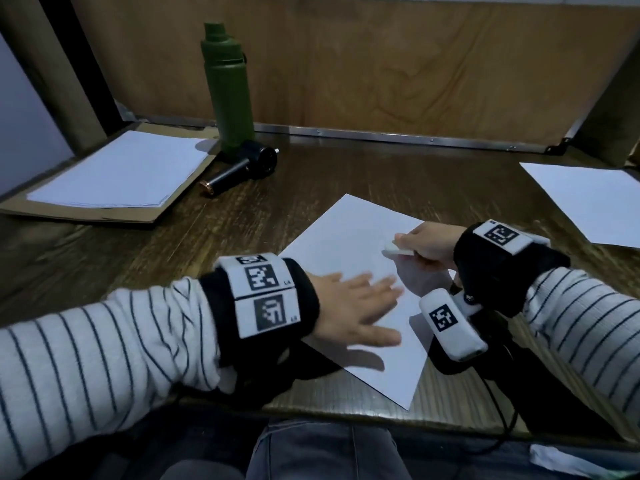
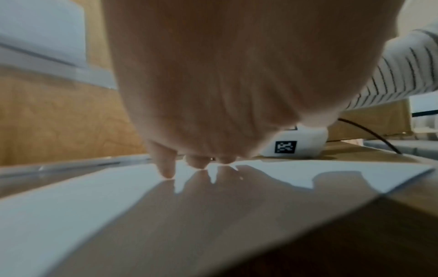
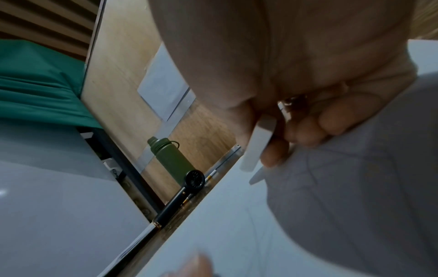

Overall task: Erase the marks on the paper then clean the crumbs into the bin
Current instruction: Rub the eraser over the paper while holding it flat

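Observation:
A white sheet of paper [image 1: 349,244] lies askew on the dark wooden table [image 1: 311,174]. My left hand [image 1: 356,306] lies flat on its near left part with fingers spread; in the left wrist view the fingertips [image 2: 168,171] touch the paper [image 2: 71,206]. My right hand [image 1: 427,245] holds a flat white eraser [image 1: 398,251] above the sheet's right side. In the right wrist view the eraser [image 3: 257,144] is pinched between thumb and fingers just over the paper [image 3: 225,215], where faint pencil lines [image 3: 310,169] show. No bin is in view.
A green bottle [image 1: 230,88] stands at the back, with a black handheld blower [image 1: 242,168] lying in front of it. A stack of paper on cardboard [image 1: 117,174] sits at the left. Another sheet [image 1: 588,202] lies at the right. A wooden panel walls the back.

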Action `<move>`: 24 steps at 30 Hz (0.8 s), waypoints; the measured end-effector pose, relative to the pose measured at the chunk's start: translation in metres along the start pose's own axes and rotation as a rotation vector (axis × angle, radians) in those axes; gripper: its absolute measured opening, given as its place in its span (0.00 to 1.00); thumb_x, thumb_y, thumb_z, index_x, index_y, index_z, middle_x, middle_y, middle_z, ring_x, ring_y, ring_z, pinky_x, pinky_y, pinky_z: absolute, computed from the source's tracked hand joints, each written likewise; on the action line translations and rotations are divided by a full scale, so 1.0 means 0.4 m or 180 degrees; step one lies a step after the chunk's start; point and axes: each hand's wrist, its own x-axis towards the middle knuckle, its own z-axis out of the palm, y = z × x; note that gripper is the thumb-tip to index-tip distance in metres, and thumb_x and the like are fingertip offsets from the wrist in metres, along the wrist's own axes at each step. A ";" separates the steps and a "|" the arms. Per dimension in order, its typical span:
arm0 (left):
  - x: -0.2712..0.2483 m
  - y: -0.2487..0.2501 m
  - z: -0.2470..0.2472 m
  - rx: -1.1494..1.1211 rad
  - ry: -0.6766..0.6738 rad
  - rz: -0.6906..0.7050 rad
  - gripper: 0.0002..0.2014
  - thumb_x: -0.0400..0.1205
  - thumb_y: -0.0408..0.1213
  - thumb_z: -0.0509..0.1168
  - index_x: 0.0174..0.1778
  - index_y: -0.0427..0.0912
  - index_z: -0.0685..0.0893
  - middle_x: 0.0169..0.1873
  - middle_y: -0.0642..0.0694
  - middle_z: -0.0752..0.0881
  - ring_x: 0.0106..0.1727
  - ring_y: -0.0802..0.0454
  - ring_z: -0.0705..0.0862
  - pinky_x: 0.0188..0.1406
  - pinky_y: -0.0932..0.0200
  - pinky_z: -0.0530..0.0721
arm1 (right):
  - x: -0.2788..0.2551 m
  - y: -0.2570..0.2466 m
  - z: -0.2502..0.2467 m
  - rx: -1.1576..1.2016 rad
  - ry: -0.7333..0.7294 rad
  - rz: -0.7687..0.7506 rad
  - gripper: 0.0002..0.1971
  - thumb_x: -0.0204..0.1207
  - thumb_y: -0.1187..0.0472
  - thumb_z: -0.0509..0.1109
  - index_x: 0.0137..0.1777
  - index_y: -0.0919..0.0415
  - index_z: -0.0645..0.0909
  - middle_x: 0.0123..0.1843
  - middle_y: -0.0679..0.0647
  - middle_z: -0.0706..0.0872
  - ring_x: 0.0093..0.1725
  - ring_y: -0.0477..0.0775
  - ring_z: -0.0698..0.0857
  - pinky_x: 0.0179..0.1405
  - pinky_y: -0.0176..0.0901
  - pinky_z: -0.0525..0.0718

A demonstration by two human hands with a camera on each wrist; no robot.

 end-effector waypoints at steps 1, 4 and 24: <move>-0.002 0.001 0.007 -0.0030 -0.0045 -0.0020 0.37 0.84 0.60 0.44 0.82 0.49 0.34 0.82 0.51 0.33 0.83 0.50 0.36 0.81 0.47 0.41 | 0.004 -0.001 0.000 -0.0068 -0.0030 0.0005 0.20 0.83 0.49 0.56 0.43 0.64 0.80 0.31 0.55 0.77 0.37 0.57 0.77 0.43 0.44 0.72; -0.028 -0.086 0.037 -0.0297 0.0060 -0.1012 0.43 0.81 0.66 0.48 0.83 0.46 0.36 0.83 0.49 0.38 0.84 0.49 0.44 0.83 0.46 0.46 | 0.011 0.000 0.000 -0.0211 -0.0070 0.0005 0.20 0.83 0.48 0.55 0.44 0.63 0.81 0.36 0.58 0.81 0.41 0.59 0.79 0.48 0.45 0.73; -0.058 0.026 0.015 0.0607 -0.0099 0.0855 0.34 0.84 0.61 0.44 0.82 0.56 0.35 0.80 0.58 0.29 0.81 0.55 0.29 0.78 0.50 0.30 | 0.029 0.011 0.000 -0.0046 -0.0137 -0.0051 0.21 0.84 0.50 0.55 0.48 0.66 0.82 0.37 0.58 0.80 0.43 0.58 0.77 0.49 0.45 0.71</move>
